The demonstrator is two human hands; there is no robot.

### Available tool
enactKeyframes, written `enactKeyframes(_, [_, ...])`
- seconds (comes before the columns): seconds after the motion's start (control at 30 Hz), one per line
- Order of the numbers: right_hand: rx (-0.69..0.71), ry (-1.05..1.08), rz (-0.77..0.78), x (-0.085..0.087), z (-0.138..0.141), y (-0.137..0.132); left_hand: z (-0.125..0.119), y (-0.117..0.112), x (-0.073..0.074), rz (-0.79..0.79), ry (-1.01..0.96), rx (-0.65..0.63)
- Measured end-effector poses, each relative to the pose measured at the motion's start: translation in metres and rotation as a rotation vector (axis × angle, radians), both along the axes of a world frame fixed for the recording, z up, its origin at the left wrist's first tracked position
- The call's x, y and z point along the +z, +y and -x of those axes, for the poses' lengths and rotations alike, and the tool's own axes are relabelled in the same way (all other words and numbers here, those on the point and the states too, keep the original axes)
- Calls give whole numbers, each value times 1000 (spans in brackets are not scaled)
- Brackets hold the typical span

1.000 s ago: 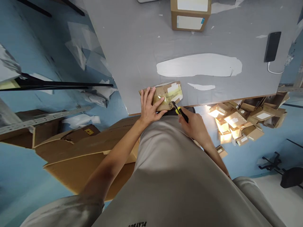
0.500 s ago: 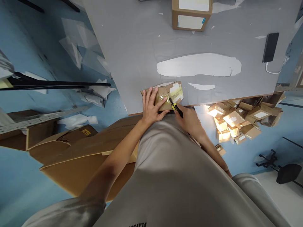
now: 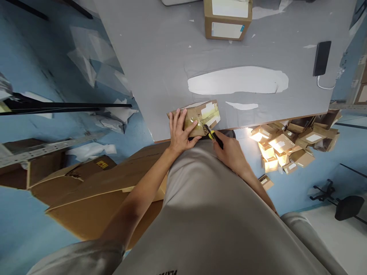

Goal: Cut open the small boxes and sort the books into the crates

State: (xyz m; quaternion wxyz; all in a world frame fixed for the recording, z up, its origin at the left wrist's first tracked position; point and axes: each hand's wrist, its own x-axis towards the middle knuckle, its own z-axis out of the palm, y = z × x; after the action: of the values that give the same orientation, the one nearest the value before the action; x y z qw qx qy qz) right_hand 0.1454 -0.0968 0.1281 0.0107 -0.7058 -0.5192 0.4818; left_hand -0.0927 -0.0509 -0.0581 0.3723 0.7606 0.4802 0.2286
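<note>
A small taped cardboard box (image 3: 202, 114) lies at the near edge of the grey table (image 3: 160, 65). My left hand (image 3: 180, 130) rests flat on the box's left part, fingers spread over its top. In my right hand (image 3: 229, 149), closed, is a yellow and black utility knife (image 3: 213, 136). The knife's tip touches the tape on the near side of the box.
A larger labelled cardboard box (image 3: 227, 18) stands at the table's far side. A black phone (image 3: 321, 58) on a white cable lies at the right. Several small boxes (image 3: 286, 147) are piled on the blue floor at the right; flattened cardboard (image 3: 94, 187) and plastic scraps (image 3: 94, 65) lie at the left.
The knife tip moved a little up onto the box and back toward its near edge. My left hand has stayed on the box. The view shifted slightly.
</note>
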Motion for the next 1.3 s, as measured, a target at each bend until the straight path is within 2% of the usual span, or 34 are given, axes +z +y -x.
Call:
enactKeyframes(0.07, [-140, -40, -56, -12, -11, 3, 2, 0, -1, -2, -3, 3])
enactKeyframes(0.1, [-219, -67, -78, -26, -18, 6, 3, 1, -3, -5, -5, 3])
enactKeyframes(0.2, [-413, -102, -115, -88, -36, 19, 10, 3, -8, -26, -23, -2])
enactKeyframes(0.3, [-576, 44, -20, -151, -41, 34, 22, 3, -14, -49, -50, 2])
enactKeyframes(0.33, [-618, 104, 12, -165, -39, 37, 26, 1, -14, -53, -46, 14])
enactKeyframes(0.4, [-677, 208, 49, -177, -32, 40, 34, -5, -12, -69, -26, 60])
enactKeyframes(0.47, [-711, 262, 35, -173, -27, 37, 36, -13, -7, -101, -19, 133])
enactKeyframes(0.53, [-721, 256, -6, -161, -29, 30, 30, -21, 1, -107, -34, 211])
enactKeyframes(0.67, [-680, 72, -118, -137, -52, 13, -2, -23, 10, 68, -144, 301])
enactKeyframes(0.73, [-635, -73, -170, -133, -66, 7, -21, -19, 6, 195, -268, 304])
enactKeyframes(0.83, [-548, -224, -195, -132, -81, 1, -42, -14, -8, 323, -389, 282])
enactKeyframes(0.93, [-463, -295, -209, -129, -90, -1, -51, -12, -21, 355, -409, 259])
enactKeyframes(1.0, [-391, -351, -268, -120, -93, 1, -53, -11, -26, 358, -403, 245])
enactKeyframes(1.1, [-198, -333, -325, -98, -93, 11, -51, -7, -30, 356, -365, 210])
enactKeyframes(1.2, [142, -243, -254, -76, -84, 32, -49, 1, -35, 378, -333, 178])
enactKeyframes(1.3, [473, -260, -161, -64, -68, 58, -47, 9, -40, 398, -345, 148])
